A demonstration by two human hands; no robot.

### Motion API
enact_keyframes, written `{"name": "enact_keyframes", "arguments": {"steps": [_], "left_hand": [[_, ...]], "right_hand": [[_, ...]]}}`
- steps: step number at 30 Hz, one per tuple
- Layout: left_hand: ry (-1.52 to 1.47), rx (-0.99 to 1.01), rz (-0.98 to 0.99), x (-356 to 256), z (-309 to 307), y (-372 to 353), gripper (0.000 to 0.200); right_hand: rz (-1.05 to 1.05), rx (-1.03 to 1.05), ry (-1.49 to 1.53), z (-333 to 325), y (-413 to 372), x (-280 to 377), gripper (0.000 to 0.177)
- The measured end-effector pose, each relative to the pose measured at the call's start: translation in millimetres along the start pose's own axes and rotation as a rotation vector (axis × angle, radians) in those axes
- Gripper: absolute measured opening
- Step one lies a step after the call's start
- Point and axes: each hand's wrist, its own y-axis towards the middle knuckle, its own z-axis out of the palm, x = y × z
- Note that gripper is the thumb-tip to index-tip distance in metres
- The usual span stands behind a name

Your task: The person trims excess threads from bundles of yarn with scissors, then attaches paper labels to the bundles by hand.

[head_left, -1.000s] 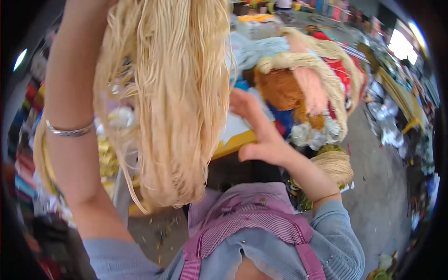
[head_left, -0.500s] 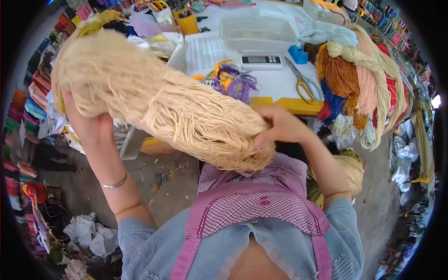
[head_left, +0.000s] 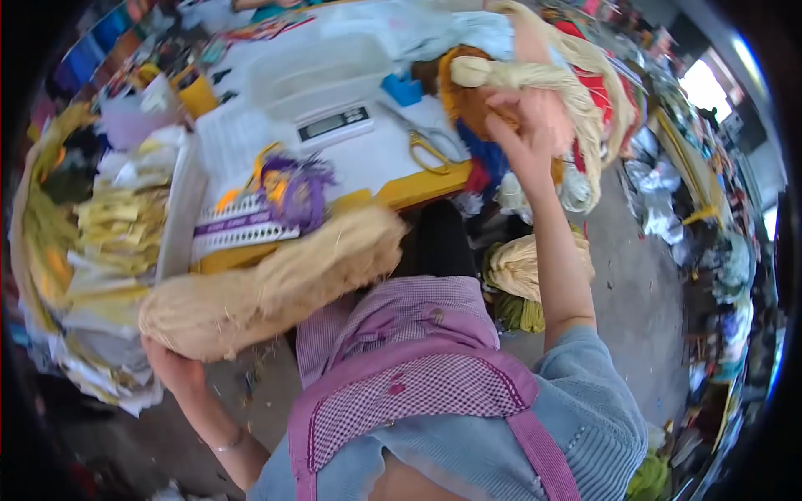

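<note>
By the worktop [head_left: 430,185], yarn [head_left: 267,288] extends rightward from your left hand [head_left: 178,369], clamped on its left end; right hand [head_left: 530,138] has fingers apart near skeins [head_left: 555,78].

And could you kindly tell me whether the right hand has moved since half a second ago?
Yes: from the near side of the scissors, the right hand has gone to their right, now showing against the brown yarn.

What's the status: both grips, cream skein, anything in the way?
Left grip holding cream skein by one end. Right grip open by orange-brown yarn, contact unclear. Purple yarn close behind skein; nothing visibly blocking.
</note>
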Motion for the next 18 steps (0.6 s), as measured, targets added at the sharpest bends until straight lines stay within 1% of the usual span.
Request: {"name": "enact_keyframes", "arguments": {"steps": [1, 3, 4, 6, 7, 9, 10, 11, 13, 15, 16, 17, 18], "left_hand": [[0.009, -0.085, -0.035, 2.8, 2.0, 1.3, 0.048], [0.255, 0.155, -0.012, 6.1, 21.5, -1.8, 0.030], [0.398, 0.342, -0.024, 0.3, 56.9, -5.6, 0.023], [0.390, 0.375, -0.150, 7.8, 68.1, -11.3, 0.022], [0.371, 0.397, -0.155, 9.1, 67.0, -10.5, 0.022], [0.342, 0.350, -0.149, 1.5, 70.6, -11.3, 0.022], [0.313, 0.302, -0.147, -2.4, 70.2, -14.7, 0.022], [0.256, 0.305, -0.143, -4.9, 63.1, -14.1, 0.023], [0.256, 0.271, -0.127, -12.3, 63.8, -18.8, 0.023], [0.257, 0.270, -0.111, -15.1, 69.2, -17.6, 0.023], [0.277, 0.281, -0.096, -14.0, 71.4, -16.4, 0.023], [0.300, 0.288, -0.079, -13.2, 71.2, -15.4, 0.024], [0.284, 0.302, -0.097, -11.5, 62.6, -12.0, 0.028]], "right_hand": [[-0.145, -0.107, -0.580, -18.9, 9.9, -0.3, 0.022], [0.044, -0.138, -0.779, -48.5, 17.1, -41.8, 0.037], [0.031, -0.074, -0.825, -54.4, 25.3, -48.9, 0.040], [-0.190, -0.044, -0.950, -53.2, 38.1, -56.0, 0.045], [-0.132, -0.007, -0.969, -49.6, 41.1, -53.6, 0.048], [-0.037, 0.095, -0.986, -56.6, 54.7, -72.5, 0.044], [-0.240, 0.139, -1.023, -68.3, 67.6, -91.8, 0.040], [-0.319, 0.044, -0.981, -66.5, 83.5, -91.6, 0.038], [-0.288, -0.164, -0.947, -65.6, 114.1, -83.3, 0.034], [-0.364, -0.298, -0.887, -75.9, 152.6, -101.9, 0.029], [-0.249, -0.083, -0.956, -82.7, 166.6, -104.3, 0.026], [-0.213, 0.040, -1.036, -93.0, 175.7, -135.8, 0.026], [-0.182, 0.171, -1.101, -91.9, 179.4, -165.0, 0.026]]}}
